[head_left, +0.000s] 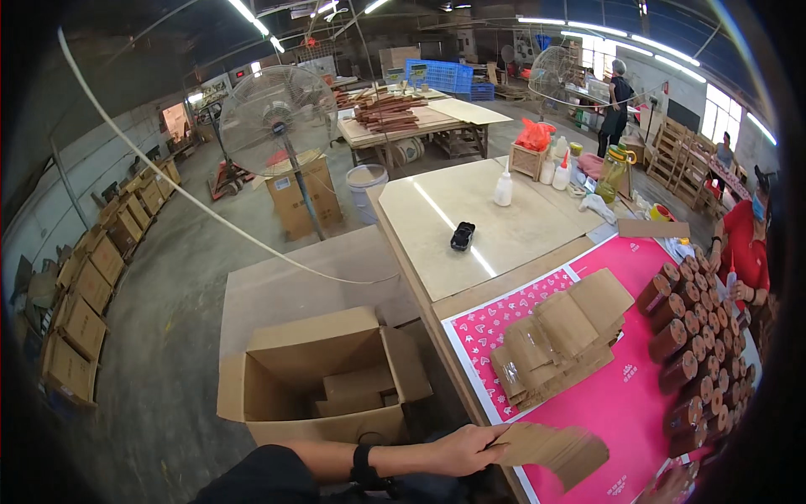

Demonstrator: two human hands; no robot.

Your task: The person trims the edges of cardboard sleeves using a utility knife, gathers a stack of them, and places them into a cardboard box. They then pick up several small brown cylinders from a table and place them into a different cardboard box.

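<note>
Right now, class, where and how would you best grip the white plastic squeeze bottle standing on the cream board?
Probably around the wide body of the white plastic squeeze bottle, coming from the left: it stands upright, its nozzle is narrow, and a brown wooden box sits close behind its right side.

A bundle of thin brown kraft-paper pieces [554, 454], pinched at one end in the left hand [464, 449], juts toward three o'clock, its layered sheets curving along their length and its free end drooping. At its twelve o'clock, a larger pile of matching kraft paper [558, 332] lies on the pink patterned sheet [625, 353], overlapping in uneven, stepped layers that stretch toward one o'clock, with several edges slightly lifted.
</note>
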